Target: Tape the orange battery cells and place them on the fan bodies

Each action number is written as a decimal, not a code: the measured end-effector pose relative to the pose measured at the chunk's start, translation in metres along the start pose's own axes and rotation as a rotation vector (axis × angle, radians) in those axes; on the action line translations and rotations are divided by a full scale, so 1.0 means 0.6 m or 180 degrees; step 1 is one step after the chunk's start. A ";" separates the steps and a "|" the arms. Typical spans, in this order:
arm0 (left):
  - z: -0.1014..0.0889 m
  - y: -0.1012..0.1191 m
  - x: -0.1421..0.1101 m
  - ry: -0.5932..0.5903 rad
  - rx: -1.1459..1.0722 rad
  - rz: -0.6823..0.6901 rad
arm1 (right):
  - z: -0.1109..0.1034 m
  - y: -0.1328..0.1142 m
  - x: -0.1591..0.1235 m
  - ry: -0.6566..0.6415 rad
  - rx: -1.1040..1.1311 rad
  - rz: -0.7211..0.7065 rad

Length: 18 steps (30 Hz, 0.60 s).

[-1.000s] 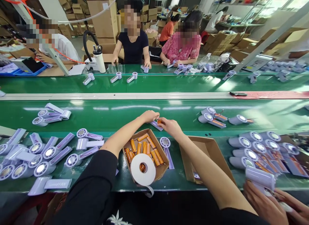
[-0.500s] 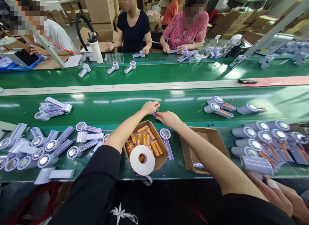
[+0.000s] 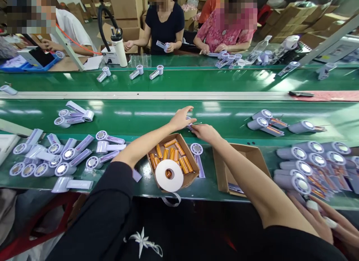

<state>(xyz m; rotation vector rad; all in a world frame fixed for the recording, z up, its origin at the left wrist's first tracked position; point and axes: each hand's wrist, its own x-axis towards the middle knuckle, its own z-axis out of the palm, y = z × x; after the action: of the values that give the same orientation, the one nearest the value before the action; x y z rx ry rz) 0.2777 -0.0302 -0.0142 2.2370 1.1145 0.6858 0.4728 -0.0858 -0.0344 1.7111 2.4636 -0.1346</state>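
My left hand (image 3: 181, 118) and my right hand (image 3: 204, 132) meet over the green conveyor belt (image 3: 140, 120), just beyond a small cardboard box (image 3: 193, 170) of orange batteries (image 3: 171, 155). Both hands are closed around a small lilac fan part (image 3: 190, 124), mostly hidden by the fingers. A white roll of tape (image 3: 169, 175) leans on the box's near edge. A lilac fan piece (image 3: 198, 153) lies right of the box.
Lilac fan bodies (image 3: 56, 156) lie heaped at left and more (image 3: 311, 165) at right. An open cardboard box (image 3: 244, 167) sits right of my arm. A co-worker's hands (image 3: 325, 220) are at lower right. Other people sit across the far belt (image 3: 179, 79).
The camera has tilted down and shifted, so everything sits higher in view. My hands stay together on the part, moved slightly farther out over the belt.
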 end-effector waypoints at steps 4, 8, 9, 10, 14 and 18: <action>-0.099 0.048 -0.202 -0.1114 0.0081 0.1305 | 0.009 0.018 -0.016 0.0292 0.0113 0.0306; -0.137 0.077 -0.363 -0.1931 0.0936 0.1341 | 0.011 0.022 -0.010 0.0365 0.0244 0.0506; -0.135 0.080 -0.381 -0.1932 0.1135 0.1308 | 0.007 0.023 -0.009 0.0360 0.0275 0.0524; -0.132 0.081 -0.391 -0.1934 0.1262 0.1325 | 0.000 0.024 -0.011 0.0356 0.0300 0.0527; -0.136 0.081 -0.401 -0.1579 0.1237 0.1694 | -0.043 0.001 -0.072 0.0736 0.0583 0.0499; -0.167 0.077 -0.444 -0.0440 0.1155 0.1658 | -0.068 -0.122 -0.210 0.0998 0.2456 0.0170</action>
<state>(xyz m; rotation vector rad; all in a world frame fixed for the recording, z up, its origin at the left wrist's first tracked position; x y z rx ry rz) 0.0975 -0.2498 0.0362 2.8815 0.6210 0.5426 0.4449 -0.2219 0.0259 2.2038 2.7934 -0.9952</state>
